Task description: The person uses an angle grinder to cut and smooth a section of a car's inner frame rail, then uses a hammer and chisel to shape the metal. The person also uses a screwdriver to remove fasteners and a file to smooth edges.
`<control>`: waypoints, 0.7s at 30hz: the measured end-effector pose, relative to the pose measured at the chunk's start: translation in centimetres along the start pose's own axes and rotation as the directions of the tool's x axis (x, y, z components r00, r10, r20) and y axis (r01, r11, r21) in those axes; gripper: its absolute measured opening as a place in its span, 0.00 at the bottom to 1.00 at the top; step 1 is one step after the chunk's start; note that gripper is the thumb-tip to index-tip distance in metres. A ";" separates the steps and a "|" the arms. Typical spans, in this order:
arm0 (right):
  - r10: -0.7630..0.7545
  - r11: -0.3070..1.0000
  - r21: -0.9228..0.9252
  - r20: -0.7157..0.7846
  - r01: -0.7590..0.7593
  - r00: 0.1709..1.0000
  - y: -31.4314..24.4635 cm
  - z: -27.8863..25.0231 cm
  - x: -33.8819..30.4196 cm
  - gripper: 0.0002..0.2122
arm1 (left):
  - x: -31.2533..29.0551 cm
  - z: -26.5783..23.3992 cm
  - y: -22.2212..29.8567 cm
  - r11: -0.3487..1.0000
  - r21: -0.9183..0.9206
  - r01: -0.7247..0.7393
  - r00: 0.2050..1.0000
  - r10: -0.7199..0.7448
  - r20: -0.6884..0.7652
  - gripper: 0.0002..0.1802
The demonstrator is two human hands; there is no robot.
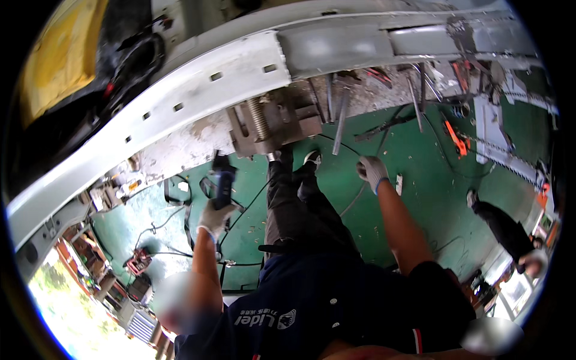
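Note:
My left hand [216, 217], in a pale work glove, is wrapped round a dark blue hand-held power tool [225, 187]. The tool's black head points up toward a long white metal beam [198, 103], with a gap between them. My right hand [373, 170], also gloved, is out to the right over the green floor with its fingers curled in. Whatever lies inside that grip, if anything, is hidden. Ahead of my legs, a heavy steel clamp [243, 129] with a thick threaded screw [259, 120] sits under the beam.
Several metal bars [341, 123] and tools lie along the ledge to the right. Black cables and straps [189, 210] trail over the green floor [384, 228]. An orange tool [455, 137] lies near chains [498, 149]. Another person [507, 231] stands at the far right.

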State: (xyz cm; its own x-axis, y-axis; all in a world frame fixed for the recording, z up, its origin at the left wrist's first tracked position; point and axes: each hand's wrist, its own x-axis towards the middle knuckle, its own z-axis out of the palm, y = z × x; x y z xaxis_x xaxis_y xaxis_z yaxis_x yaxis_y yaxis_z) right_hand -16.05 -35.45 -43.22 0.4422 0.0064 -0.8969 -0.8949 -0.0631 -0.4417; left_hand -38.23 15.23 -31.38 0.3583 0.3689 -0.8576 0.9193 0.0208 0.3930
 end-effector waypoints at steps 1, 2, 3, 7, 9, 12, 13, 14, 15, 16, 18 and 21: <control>-0.022 0.999 -0.034 -0.044 0.021 0.999 -0.4 0.0 1.0 0.12 | 0.7 -1.2 0.2 0.994 -0.100 0.043 0.999 -0.045 -0.022 0.23; -0.052 0.984 -0.174 -0.032 0.045 0.998 -0.7 0.1 2.6 0.11 | 1.8 -2.4 0.8 0.995 -0.103 0.012 0.997 -0.020 -0.079 0.22; -0.081 0.949 -0.308 -0.021 0.070 0.997 -0.9 0.1 4.1 0.11 | 2.7 -3.3 1.6 0.994 -0.107 -0.017 0.989 0.001 -0.146 0.21; -0.294 0.630 -0.775 -0.191 0.040 0.936 -3.6 4.6 7.8 0.21 | 6.6 -5.5 6.0 0.994 -0.094 -0.052 0.955 0.022 -0.295 0.21; -0.410 0.580 -0.812 -0.224 0.063 0.884 -5.2 7.4 8.9 0.29 | 11.3 -6.7 4.9 0.992 -0.116 -0.055 0.932 0.009 -0.363 0.24; -0.557 0.543 -0.814 -0.164 0.208 0.814 -8.1 11.4 7.9 0.28 | 18.6 -6.6 2.2 0.985 0.160 0.071 0.797 0.041 -0.602 0.38; -0.507 0.529 -0.840 -0.199 0.120 0.839 -9.0 11.8 7.3 0.28 | 20.6 -6.7 0.5 0.970 0.230 0.074 0.736 0.103 -0.670 0.38; -0.459 0.494 -0.867 -0.200 0.062 0.866 -10.1 13.4 6.9 0.28 | 22.7 -7.1 -1.8 0.969 0.237 0.065 0.711 0.121 -0.692 0.39; -0.410 0.455 -0.890 -0.202 0.008 0.889 -10.2 15.2 7.1 0.29 | 24.3 -6.6 -3.1 0.956 0.288 0.048 0.656 0.187 -0.731 0.39; -0.482 0.446 -0.892 -0.173 0.071 0.859 -7.7 13.9 10.0 0.29 | 24.4 -4.5 -0.3 0.931 0.318 0.177 0.656 0.129 -0.744 0.40; -0.550 0.383 -0.917 -0.133 0.107 0.825 -4.8 11.7 14.0 0.28 | 24.4 -1.4 1.4 0.924 0.273 0.269 0.656 0.031 -0.754 0.40; -0.491 0.350 -0.934 -0.249 -0.072 0.835 -7.4 14.7 12.0 0.30 | 26.3 0.4 -1.8 0.981 0.098 0.168 0.626 -0.030 -0.779 0.43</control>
State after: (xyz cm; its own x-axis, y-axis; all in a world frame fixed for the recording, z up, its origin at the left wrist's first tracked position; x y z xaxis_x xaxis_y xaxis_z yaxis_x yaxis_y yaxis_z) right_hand -4.97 -20.26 -51.00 0.8235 -0.2118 -0.5263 -0.2897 -0.9546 -0.0690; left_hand -30.35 24.49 -54.80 0.0705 0.9542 -0.2906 0.9778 -0.0084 0.2094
